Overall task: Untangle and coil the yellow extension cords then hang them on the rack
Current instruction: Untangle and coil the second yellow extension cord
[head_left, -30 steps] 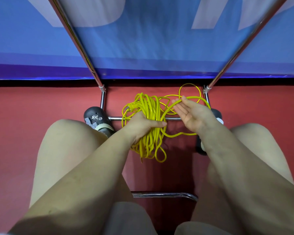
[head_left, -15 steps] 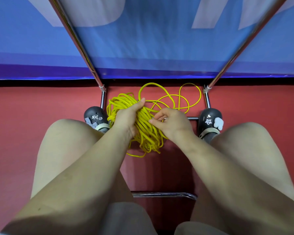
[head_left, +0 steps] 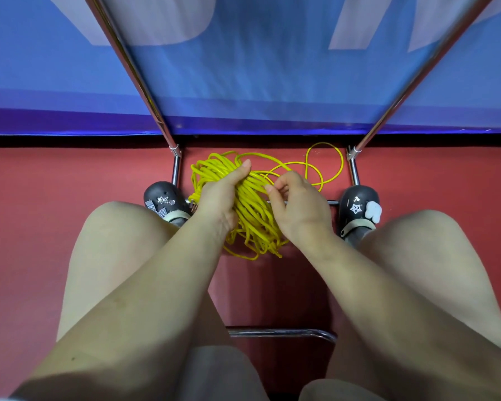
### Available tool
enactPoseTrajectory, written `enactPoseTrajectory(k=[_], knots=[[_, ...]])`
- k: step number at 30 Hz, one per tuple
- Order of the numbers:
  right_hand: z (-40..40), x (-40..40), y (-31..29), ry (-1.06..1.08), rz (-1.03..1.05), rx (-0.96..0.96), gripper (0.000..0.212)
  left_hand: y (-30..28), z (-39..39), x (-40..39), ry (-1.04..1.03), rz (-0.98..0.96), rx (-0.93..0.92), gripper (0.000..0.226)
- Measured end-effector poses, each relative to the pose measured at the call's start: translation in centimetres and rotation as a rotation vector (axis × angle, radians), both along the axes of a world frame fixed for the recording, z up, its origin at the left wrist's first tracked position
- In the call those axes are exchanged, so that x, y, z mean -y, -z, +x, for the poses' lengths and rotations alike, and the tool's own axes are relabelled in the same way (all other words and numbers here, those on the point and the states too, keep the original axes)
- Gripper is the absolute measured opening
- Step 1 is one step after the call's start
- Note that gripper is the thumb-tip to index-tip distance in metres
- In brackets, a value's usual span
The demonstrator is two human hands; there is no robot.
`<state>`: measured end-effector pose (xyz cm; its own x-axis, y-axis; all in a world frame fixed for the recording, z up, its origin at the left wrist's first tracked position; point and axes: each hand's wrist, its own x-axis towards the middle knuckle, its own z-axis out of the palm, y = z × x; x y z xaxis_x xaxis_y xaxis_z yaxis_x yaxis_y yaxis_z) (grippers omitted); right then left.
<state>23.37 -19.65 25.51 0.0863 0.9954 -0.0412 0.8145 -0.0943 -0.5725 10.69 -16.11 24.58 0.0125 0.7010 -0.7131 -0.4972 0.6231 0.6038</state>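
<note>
**Loose loops may slip and tangle again**

The left hand (head_left: 220,195) grips the yellow cord bundle (head_left: 252,215), fingers curled round it, above the red floor (head_left: 70,183) between the two shoes (head_left: 164,199). The right hand (head_left: 298,204) pinches one strand beside the bundle. The loose loops (head_left: 324,169) near the rack's right post (head_left: 353,169) could catch on the low bar (head_left: 310,202). I judge the room tight: knees on both sides, wall edge ahead.
</note>
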Motion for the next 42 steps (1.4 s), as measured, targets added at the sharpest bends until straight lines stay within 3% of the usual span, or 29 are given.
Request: enactPoseTrajectory(k=[5,10,13,15,17,19,25,30,34,42], knots=[[1.0,-0.7,-1.0,-0.159,-0.093,-0.12,0.023,0.2,-0.5,0.0,-0.071,0.015,-0.099,0.03],[3.2,-1.0,-0.6,-0.349,-0.487,-0.119,0.041,-0.1,-1.1,-0.3,-0.15,0.027,-0.164,0.049],[4.5,-0.9,0.3,-0.326,-0.523,-0.109,0.03,-0.2,-1.6,-0.3,-0.16,0.011,-0.177,0.051],[5.7,-1.0,0.4,-0.325,-0.53,-0.089,0.017,-0.4,-1.9,-0.5,-0.176,0.004,-0.186,0.04],[6.8,-1.2,0.1,-0.284,-0.509,-0.207,0.009,-0.5,-2.5,-0.9,-0.204,0.009,-0.164,0.023],[7.8,-1.4,-0.6,-0.213,-0.42,-0.364,0.021,-0.6,-2.9,-1.1,-0.196,0.013,-0.132,0.015],[8.0,-1.2,-1.7,-0.065,-0.375,-0.651,0.018,-0.6,-2.6,-0.5,-0.039,0.063,-0.117,0.019],[7.4,-2.2,-2.4,0.202,-0.368,-0.912,0.012,-0.6,-1.9,0.0,0.123,0.087,-0.16,0.004],[6.8,-2.5,-2.3,0.393,-0.429,-1.054,0.017,-0.9,-1.3,0.5,0.264,0.187,-0.175,0.006],[5.0,-2.8,-2.3,0.411,-0.524,-1.325,0.024,-1.6,0.2,1.8,0.488,0.229,-0.258,0.029]])
